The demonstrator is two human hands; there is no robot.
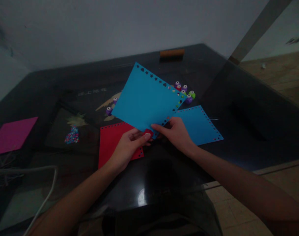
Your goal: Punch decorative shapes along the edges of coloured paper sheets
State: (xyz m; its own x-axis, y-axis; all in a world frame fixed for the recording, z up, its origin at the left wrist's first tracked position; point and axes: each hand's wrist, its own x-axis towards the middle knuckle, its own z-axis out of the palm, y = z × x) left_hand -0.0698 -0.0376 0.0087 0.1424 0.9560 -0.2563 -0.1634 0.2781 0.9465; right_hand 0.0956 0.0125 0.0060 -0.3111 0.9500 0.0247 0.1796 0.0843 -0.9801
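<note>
A blue sheet [146, 98] with small shapes punched along two edges is held tilted above the dark table. My left hand [129, 144] is closed round a small red punch [148, 133] at the sheet's near corner. My right hand [177, 132] pinches the sheet's lower right edge, thumb or finger on top. Under my left hand lies a red sheet [110, 141] with punched edges. Another blue sheet [196, 126], also punched along its edges, lies to the right, partly behind my right hand.
Several purple, green and red punches [188, 99] stand behind the held sheet, two purple ones [109, 111] left of it. A pink sheet [14, 136], confetti pile [72, 135] and white cable [53, 183] are at left; an orange-brown roll [172, 53] lies at the back.
</note>
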